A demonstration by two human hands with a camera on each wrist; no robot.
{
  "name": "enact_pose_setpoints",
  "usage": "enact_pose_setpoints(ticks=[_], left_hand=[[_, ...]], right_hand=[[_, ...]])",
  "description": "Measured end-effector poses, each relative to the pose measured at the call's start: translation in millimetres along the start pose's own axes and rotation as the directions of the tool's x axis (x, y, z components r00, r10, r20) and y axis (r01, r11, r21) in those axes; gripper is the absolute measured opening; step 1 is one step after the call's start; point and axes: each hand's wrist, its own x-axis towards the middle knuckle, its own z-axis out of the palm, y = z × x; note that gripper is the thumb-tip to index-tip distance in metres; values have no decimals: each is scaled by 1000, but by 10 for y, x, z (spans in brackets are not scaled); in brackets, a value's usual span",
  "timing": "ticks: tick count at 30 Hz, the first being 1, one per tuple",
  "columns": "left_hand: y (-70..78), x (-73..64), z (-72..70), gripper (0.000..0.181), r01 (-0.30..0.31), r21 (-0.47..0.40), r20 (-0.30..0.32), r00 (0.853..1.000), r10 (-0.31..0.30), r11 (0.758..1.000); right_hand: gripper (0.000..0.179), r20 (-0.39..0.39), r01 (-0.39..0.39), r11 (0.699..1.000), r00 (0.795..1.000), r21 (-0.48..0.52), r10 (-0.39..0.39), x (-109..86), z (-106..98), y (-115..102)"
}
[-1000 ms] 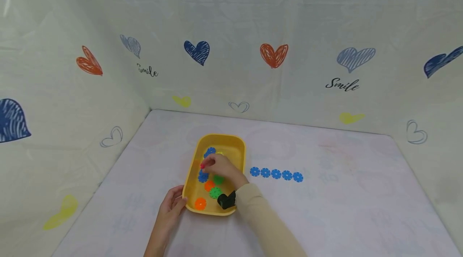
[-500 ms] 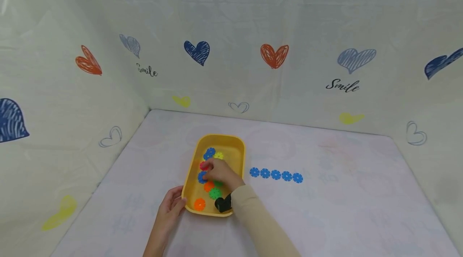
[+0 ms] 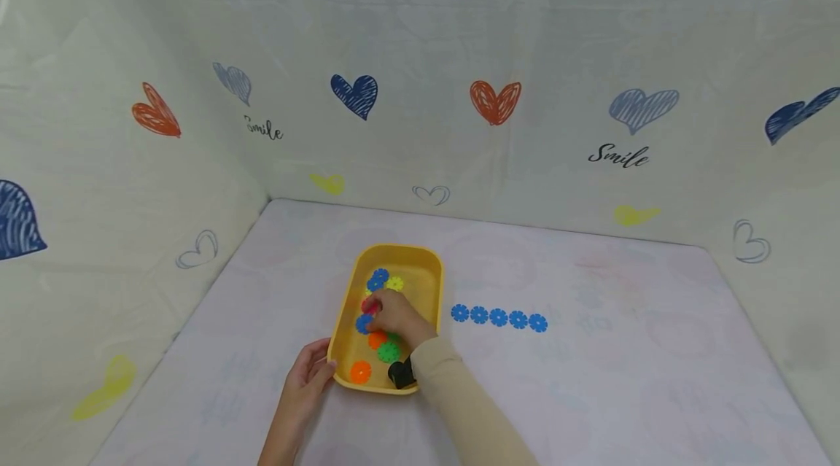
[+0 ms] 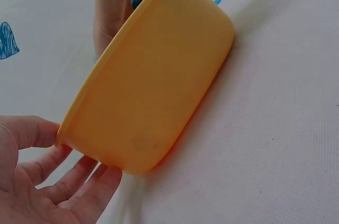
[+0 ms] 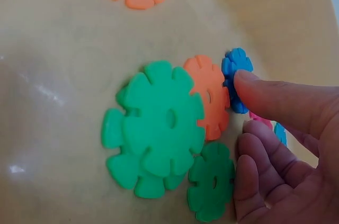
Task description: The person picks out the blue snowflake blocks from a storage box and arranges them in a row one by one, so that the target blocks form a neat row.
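My left hand (image 3: 307,373) holds the near left corner of a yellow plastic tray (image 3: 426,280). In the left wrist view its thumb lies at the rim and the fingers touch the outer wall. Inside the tray, my right hand (image 3: 400,316) reaches among flower-shaped notched discs. Its thumb touches a blue disc (image 5: 237,81) in the right wrist view, while the other fingers bend below, apart from the thumb. A pink-red disc (image 3: 367,303) shows by the index finger, partly covered. Green discs (image 5: 163,118) and an orange disc (image 5: 206,94) lie close by.
Right of the tray, several blue discs (image 3: 499,317) form a straight row on the white tabletop (image 3: 590,378). Yellow (image 3: 395,283) and more blue discs (image 3: 377,280) lie at the tray's far end. An orange disc (image 3: 360,372) sits near its front. A heart-printed curtain (image 3: 420,36) surrounds the table.
The right fingertips, at the pink-red disc a second ago, have parted and shifted slightly nearer, with the thumb now at the blue disc. My left hand keeps its hold on the tray.
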Motion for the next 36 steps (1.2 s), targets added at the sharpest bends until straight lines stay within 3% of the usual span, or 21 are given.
enact_pose_setpoints(ticks=[13, 30, 36], left_hand=[[-9, 3, -3, 41, 5, 8, -7, 1000, -5, 1000], [-25, 2, -6, 41, -8, 7, -6, 1000, 8, 1000], [-19, 0, -5, 41, -4, 1, -4, 1000, 4, 1000]], right_hand=[[20, 27, 37, 988, 999, -151, -33, -29, -2, -46], [17, -2, -29, 989, 1000, -147, 29, -47, 14, -93], [17, 0, -26, 979, 1000, -204, 26, 11, 24, -45]])
